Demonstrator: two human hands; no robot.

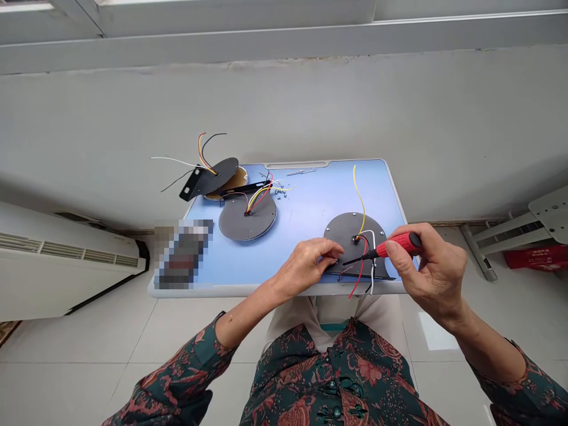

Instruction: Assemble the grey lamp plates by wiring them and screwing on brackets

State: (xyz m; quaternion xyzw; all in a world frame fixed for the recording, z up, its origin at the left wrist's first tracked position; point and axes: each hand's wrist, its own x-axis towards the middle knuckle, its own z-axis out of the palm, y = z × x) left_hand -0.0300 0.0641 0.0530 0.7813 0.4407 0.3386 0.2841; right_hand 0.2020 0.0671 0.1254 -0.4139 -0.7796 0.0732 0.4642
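My right hand is wrapped round the red and black handle of a screwdriver, whose dark shaft points left toward my left fingertips. My left hand has thumb and forefinger pinched at a small shiny screw near the left front edge of a dark grey round plate. Several screws show round this plate's rim. Yellow, red, white and black wires rise from a hole in its middle, and some hang over the front edge of the table.
On the blue-topped table, a second wired round plate lies left of centre. Another plate with a slotted bracket leans at the back left. Loose screws lie behind. A blurred-out object sits at the front left. A wall stands behind.
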